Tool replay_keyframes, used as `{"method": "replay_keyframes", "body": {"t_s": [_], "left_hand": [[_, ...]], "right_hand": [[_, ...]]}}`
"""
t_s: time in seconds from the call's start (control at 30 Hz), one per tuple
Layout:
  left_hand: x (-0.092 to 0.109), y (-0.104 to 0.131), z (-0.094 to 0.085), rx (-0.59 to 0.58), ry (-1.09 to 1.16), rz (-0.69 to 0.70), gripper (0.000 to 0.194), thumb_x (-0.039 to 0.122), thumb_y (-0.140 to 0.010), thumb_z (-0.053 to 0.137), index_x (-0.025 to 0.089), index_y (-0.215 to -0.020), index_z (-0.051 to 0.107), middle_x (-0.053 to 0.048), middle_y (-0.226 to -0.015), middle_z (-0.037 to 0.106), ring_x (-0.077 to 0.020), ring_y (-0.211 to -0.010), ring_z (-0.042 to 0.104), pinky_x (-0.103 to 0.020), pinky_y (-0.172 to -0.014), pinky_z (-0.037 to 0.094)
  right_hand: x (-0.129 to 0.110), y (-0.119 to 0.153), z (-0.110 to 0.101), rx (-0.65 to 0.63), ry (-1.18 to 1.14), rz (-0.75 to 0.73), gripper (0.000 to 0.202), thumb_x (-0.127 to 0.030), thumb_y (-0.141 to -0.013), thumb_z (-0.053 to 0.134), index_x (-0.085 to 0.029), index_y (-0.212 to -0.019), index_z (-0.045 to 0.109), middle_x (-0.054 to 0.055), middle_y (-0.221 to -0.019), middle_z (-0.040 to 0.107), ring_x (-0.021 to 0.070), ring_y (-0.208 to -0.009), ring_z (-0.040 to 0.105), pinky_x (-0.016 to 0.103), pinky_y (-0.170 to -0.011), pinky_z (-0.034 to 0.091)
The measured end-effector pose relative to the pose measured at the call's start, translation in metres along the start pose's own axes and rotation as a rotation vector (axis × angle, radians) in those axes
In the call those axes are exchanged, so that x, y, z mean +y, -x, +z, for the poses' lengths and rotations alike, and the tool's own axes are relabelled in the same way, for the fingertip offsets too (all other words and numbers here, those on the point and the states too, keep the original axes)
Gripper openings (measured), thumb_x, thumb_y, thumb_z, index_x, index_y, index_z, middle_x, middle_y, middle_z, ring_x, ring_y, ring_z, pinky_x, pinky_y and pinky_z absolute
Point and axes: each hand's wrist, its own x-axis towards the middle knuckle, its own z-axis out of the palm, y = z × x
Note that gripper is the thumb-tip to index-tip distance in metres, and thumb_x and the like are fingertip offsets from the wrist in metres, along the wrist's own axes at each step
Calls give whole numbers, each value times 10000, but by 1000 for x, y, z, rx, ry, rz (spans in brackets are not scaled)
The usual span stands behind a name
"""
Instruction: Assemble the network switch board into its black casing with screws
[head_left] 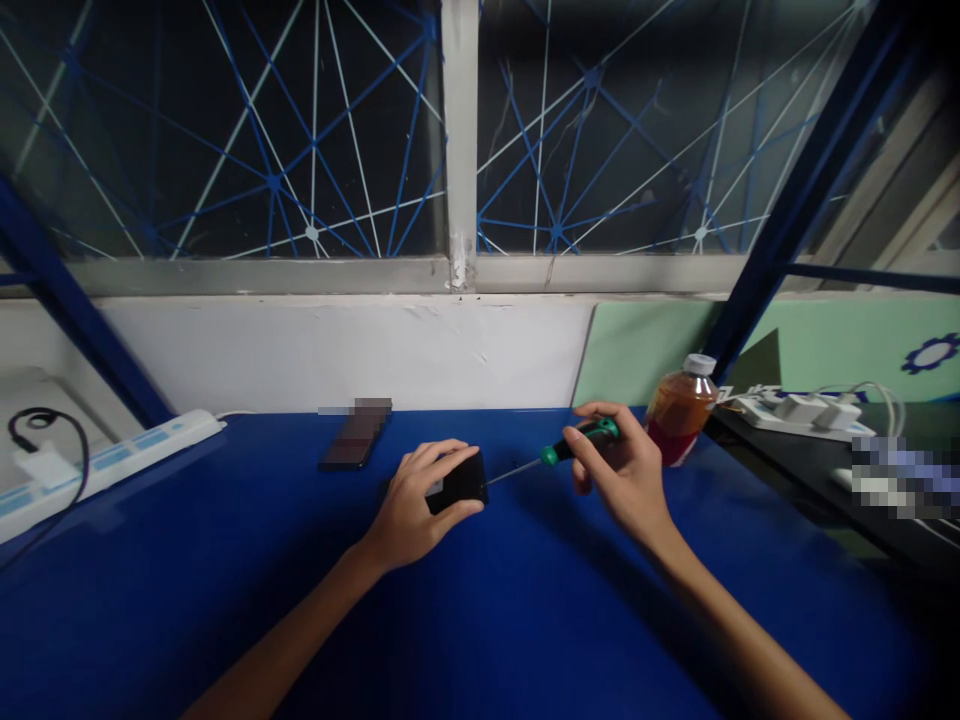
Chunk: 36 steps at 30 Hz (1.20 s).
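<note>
My left hand (pixel 420 505) is closed around a small flat black box-shaped device (pixel 459 487), thumb on its near edge and fingers over its far edge. Part of the device lies hidden under the palm. In my right hand (pixel 622 465) is a screwdriver (pixel 581 441) with a black and green handle, gripped between thumb and fingers. Its thin metal shaft slants down to the left, and the tip meets the right end of the device. Whether the tip sits in a screw is too small to tell.
A dark phone-like slab (pixel 356 433) lies on the blue table (pixel 450 620) beyond my left hand. Behind my right hand stands a bottle of reddish-orange drink (pixel 681 408). Power strips (pixel 112 470) with cables lie at the left and the far right. A white wall (pixel 360 350) borders the back.
</note>
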Motion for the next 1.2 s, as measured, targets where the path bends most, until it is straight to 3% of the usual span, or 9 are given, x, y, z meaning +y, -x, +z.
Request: {"method": "replay_keyframes", "body": {"t_s": [0.17,0.37,0.57,0.73,0.97,1.1,1.2], "left_hand": [[1,-1,-1,14,4,2,486,421,-811,650,293,-1268,549,-63,-1274,573,-303,-1174,503,-539,-1003,349],[1,0,-1,19,6,-3,481,409,-810,647,295,-1268,554,-61,-1272,576,-307,-1172,507,-544,-1005,356],[1,0,0,9,0,-18,487,418,-807,647,301,-1270,551,-60,-1276,571,-313,-1179,501,-561,-1004,348],[0,0,0,11,-1,-13,485,419,-808,647,296,-1268,553,-66,-1281,566,-313,-1174,505,-565,-1002,348],[0,-1,0,21,0,-4,490,416,-811,647,305,-1276,543,-64,-1284,565,-309,-1175,506,-562,-1009,348],[0,-1,0,31,-7,-2,481,409,-812,647,304,-1271,545,-66,-1281,567,-309,-1175,507,-562,-998,357],[0,-1,1,35,-12,0,481,403,-810,651,304,-1269,547,-67,-1277,571,-309,-1174,509,-559,-998,359]], "right_hand": [[2,-1,-2,28,80,23,211,-388,-855,618,-206,-942,559,-88,-466,456,88,-323,466,200,-324,357],[-1,-2,-3,-89,-126,-8,232,-346,-881,566,-223,-1066,501,-26,-748,579,94,-427,549,249,-427,448],[2,0,0,43,63,19,268,-355,-807,676,-213,-997,551,-58,-619,527,87,-385,517,219,-377,409],[5,-2,0,-36,-23,7,295,-380,-857,606,-229,-1086,498,-19,-761,585,103,-451,572,242,-423,455],[4,-3,0,28,68,50,259,-364,-817,669,-203,-982,552,-78,-450,508,108,-353,516,219,-381,419],[6,-5,-2,-88,-103,55,286,-371,-871,592,-216,-1094,501,-27,-666,614,133,-441,598,272,-446,488],[6,-6,-1,-59,-130,27,272,-356,-847,627,-215,-1051,513,-27,-730,592,112,-434,585,265,-439,487]]}}
